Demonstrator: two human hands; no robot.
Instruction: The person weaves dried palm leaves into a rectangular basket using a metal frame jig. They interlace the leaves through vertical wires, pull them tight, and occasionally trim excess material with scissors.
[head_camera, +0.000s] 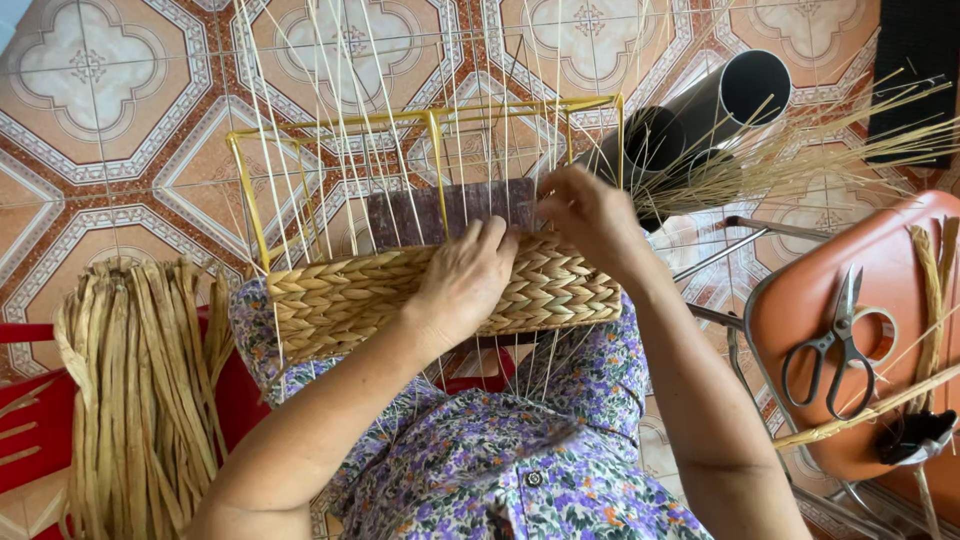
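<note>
Nearest to me I see the lap in a flowered dress, and on it rests the half-woven basket, at about 12 o'clock from the body. The left hand lies over the woven wall of the basket, the fingers bent and pressing on its upper edge; I cannot tell if it pinches a strand. The right hand, at 1 o'clock, is closed on the thin pale stakes at the top right of the weaving. These stakes stand up along a yellow wire frame, and inside the frame there is a dark purple block.

At 9 o'clock a thick bundle of dried flat fibre lies over a red stool. At 3 o'clock an orange chair seat carries black scissors and some braided strands. Farther, at 1 o'clock, dark tubes lie on the patterned tile floor, with a sheaf of thin straw spread across them
</note>
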